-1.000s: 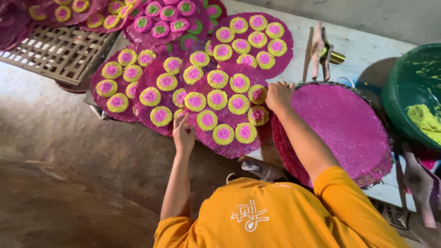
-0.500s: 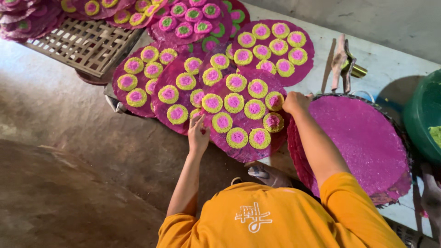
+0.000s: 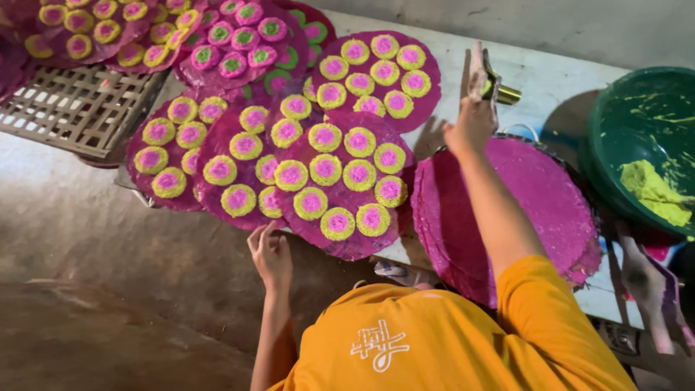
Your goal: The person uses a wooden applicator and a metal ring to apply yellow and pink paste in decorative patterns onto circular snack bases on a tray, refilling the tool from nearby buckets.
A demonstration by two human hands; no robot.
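hands split: left at round sheet edge, right up at metal tool

left hand point(image 3: 269, 250) sits at the near edge of the front magenta round sheet point(image 3: 340, 181), fingers loosely curled, fingertips touching or just under the sheet's lower-left rim. no clear grip visible, cannot tell if it pinches the edge. left forearm runs straight down toward the orange shirt point(image 3: 434, 340).

right hand point(image 3: 474, 108) is raised far forward, arm stretched out over the plain pink stack point(image 3: 521, 210). fingers point up, mostly extended, reaching onto the brass-coloured metal tool point(image 3: 499, 90) on the white desk point(image 3: 550, 80). contact looks likely, but whether the fingers are wrapped on it cannot be told.

front round sheet carries yellow-green rings with pink centres, lies between the two hands, nearer the left one. it overlaps a second dotted sheet point(image 3: 232, 166) to its left and a third point(image 3: 170, 156) further left. another dotted sheet point(image 3: 380, 72) lies behind it, just left of the right hand.

plain pink stack sits right of the front sheet, under the right forearm, edges ragged. green bowl point(image 3: 644, 137) with yellow-green paste point(image 3: 655, 192) stands at far right, well apart from both hands. wooden lattice tray point(image 3: 79, 108) at far left, more dotted sheets point(image 3: 239, 40) along the top.
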